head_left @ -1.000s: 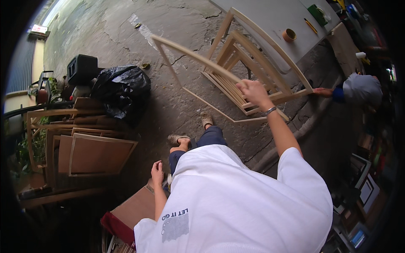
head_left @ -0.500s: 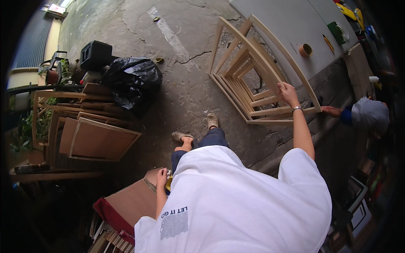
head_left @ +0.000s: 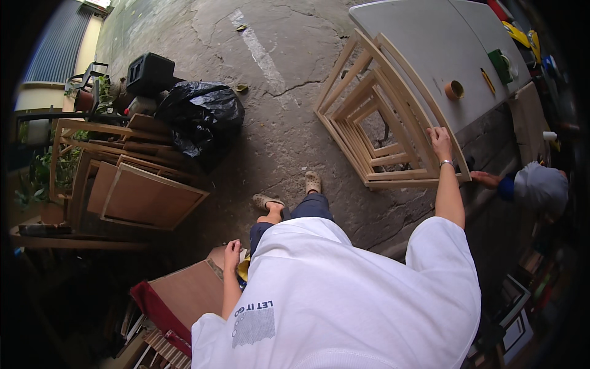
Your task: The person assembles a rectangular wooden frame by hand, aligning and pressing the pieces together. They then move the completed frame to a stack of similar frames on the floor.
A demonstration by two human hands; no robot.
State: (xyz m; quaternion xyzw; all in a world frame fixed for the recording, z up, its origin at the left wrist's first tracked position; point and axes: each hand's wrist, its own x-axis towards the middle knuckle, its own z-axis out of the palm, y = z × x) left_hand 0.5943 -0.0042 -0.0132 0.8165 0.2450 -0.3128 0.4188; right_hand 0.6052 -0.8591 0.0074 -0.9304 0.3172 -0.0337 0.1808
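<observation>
My right hand (head_left: 440, 142) is closed on the top bar of a bare wooden frame (head_left: 402, 101). This frame is one of several nested, leaning frames of different sizes, standing on the concrete beside the table. Just right of it, another large wooden frame (head_left: 424, 89) leans close to the table edge. My left hand (head_left: 232, 253) hangs low at my left side with its fingers curled in; what they hold, if anything, is hidden. Near it are a yellow item (head_left: 244, 269) at my hip and a brown board (head_left: 189, 286).
A grey-white table (head_left: 409, 34) bears a terracotta pot (head_left: 453, 90) and a green mug (head_left: 501, 66). A person in a grey cap (head_left: 541, 187) reaches toward the frames from the right. On the left are a black plastic bag (head_left: 203, 117), a black crate (head_left: 149, 72) and stacked framed panels (head_left: 150, 197).
My right hand has moved right, tilting the gripped frame toward the outer one by the table. The gap between these two frames has narrowed. My left hand stays low at my side.
</observation>
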